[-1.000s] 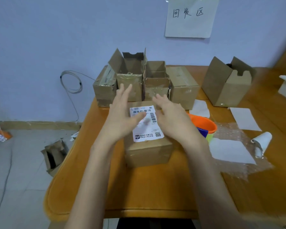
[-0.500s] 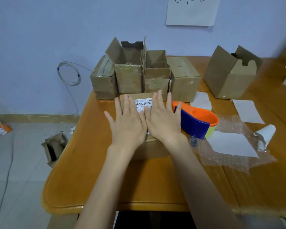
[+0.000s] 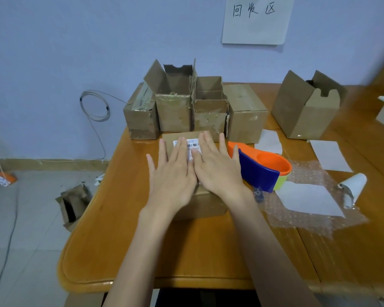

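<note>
Parcel just beside tape dispenser, cartons behind

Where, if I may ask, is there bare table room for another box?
Bare table lies left of the labelled box and along the near edge. Crowded: back row of boxes; right side, with tape dispenser and bubble wrap.

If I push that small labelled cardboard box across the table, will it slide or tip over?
The box looks low and broad, so it would probably slide rather than tip. The table looks smooth and glossy, so little drag seems likely. The left hand and right hand lie flat on top with no visible dent, so it seems fairly stiff.
</note>
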`<action>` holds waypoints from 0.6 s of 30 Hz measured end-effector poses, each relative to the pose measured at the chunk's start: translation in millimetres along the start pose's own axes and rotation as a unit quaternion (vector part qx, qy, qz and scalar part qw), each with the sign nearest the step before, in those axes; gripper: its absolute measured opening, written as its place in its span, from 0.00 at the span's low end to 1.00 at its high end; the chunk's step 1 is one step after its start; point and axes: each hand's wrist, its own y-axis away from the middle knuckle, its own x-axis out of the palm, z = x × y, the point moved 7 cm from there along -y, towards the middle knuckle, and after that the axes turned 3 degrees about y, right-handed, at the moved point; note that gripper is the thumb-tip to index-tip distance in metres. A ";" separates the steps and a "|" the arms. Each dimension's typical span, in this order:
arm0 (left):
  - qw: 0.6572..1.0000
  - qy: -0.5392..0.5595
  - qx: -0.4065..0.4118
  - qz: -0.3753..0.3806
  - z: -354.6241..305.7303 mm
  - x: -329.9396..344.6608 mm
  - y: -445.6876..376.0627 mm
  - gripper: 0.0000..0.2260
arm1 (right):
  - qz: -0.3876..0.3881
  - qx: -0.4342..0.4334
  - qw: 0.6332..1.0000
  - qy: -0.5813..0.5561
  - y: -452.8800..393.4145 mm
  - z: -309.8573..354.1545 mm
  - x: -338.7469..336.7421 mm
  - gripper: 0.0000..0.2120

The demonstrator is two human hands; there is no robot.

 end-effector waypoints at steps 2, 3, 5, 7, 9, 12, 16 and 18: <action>0.999 0.037 -0.031 -0.003 2.1 -0.7 0.9 0.26 | 0.019 0.023 0.996 -0.080 -4.9 -3.1 1.8 0.27; 0.996 0.079 -0.043 -0.007 2.8 -2.3 1.4 0.27 | 0.032 0.030 0.988 -0.148 -5.6 -4.6 0.1 0.27; 0.983 0.171 -0.055 -0.036 4.2 -9.0 3.9 0.27 | 0.028 0.063 0.958 -0.279 -3.1 -12.8 -7.1 0.26; 0.975 0.201 -0.048 -0.081 3.1 -19.7 4.9 0.26 | -0.031 0.070 0.955 -0.288 1.9 -18.6 -19.3 0.25; 0.985 0.138 -0.030 -0.098 -1.3 -23.8 2.6 0.25 | -0.078 0.032 0.975 -0.206 5.2 -10.5 -25.6 0.24; 0.998 0.022 -0.030 -0.052 -3.8 -9.4 1.1 0.26 | -0.054 0.016 0.994 -0.091 9.5 1.1 -12.4 0.26; 0.999 0.047 -0.020 0.012 0.9 0.6 -1.3 0.28 | -0.013 -0.001 0.998 -0.060 10.0 -3.7 -7.9 0.27; 0.997 0.071 0.001 0.025 2.4 0.3 -2.8 0.30 | 0.003 -0.016 0.997 -0.077 9.5 -2.6 -8.4 0.28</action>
